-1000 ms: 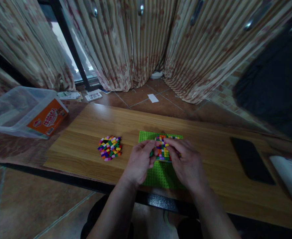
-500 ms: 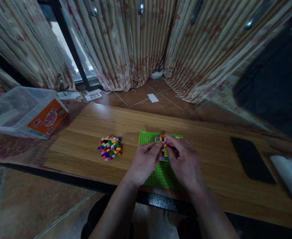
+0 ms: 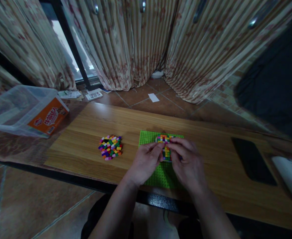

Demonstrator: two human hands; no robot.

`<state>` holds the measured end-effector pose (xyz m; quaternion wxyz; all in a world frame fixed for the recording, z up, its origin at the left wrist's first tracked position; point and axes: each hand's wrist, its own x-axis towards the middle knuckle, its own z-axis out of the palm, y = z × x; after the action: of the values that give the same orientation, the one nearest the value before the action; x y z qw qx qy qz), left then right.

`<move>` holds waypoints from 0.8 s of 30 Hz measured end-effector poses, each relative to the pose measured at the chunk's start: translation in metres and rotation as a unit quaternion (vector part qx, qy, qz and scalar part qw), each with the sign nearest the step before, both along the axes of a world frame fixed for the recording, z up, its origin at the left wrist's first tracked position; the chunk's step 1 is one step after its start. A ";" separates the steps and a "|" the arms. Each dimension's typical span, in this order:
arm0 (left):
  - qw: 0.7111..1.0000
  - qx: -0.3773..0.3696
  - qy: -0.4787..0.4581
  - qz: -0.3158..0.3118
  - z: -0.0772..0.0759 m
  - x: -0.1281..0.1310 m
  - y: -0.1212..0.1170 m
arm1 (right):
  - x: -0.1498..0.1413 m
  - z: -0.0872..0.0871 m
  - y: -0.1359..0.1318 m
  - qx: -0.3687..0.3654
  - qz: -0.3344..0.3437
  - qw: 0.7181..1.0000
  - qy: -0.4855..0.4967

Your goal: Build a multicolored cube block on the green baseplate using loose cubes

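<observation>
1. Upper frame: pleated beige curtains with red floral print [image 3: 148,46] span the width behind the table.
2. Upper left: black-framed glass window [image 3: 63,41] shows bright outside light; room lighting is dim.
3. Lower left: brown square-tiled floor [image 3: 23,199], pale grout.
4. Centre: long wood-grain tabletop [image 3: 81,146], glossy black front edge [image 3: 160,201].
5. Right of centre: small tan tiles [image 3: 227,94].

A room that looks like part of a home
Long, flower-patterned curtains [image 3: 146,46] hang in folds down to a brown tiled floor [image 3: 133,96], partly covering a dark-framed window [image 3: 72,43]. A low wooden table [image 3: 91,132] with a dark edge stands in front, a patterned cloth [image 3: 18,147] showing at its left end. Papers [image 3: 69,94] lie by the window, and small tiles [image 3: 229,96] show beside the curtains.
</observation>
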<state>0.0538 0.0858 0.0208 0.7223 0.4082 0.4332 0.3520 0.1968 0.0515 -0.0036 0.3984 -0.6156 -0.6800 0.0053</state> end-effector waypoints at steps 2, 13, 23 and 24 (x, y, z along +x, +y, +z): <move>1.000 0.001 0.004 -0.003 -0.001 0.000 0.000 | 0.000 -0.001 0.000 -0.001 0.001 1.000 -0.005; 1.000 0.008 0.022 -0.016 -0.002 0.000 0.002 | 0.003 -0.004 -0.001 -0.011 0.000 1.000 -0.012; 0.999 -0.035 -0.019 0.030 -0.004 -0.002 0.003 | 0.000 -0.008 0.001 0.004 -0.015 1.000 -0.015; 0.998 -0.044 -0.031 0.035 -0.003 -0.003 0.004 | -0.001 -0.008 0.000 0.007 -0.018 1.000 -0.013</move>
<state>0.0505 0.0900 0.0175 0.7399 0.3494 0.4395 0.3705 0.1957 0.0519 -0.0117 0.3935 -0.6254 -0.6737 -0.0147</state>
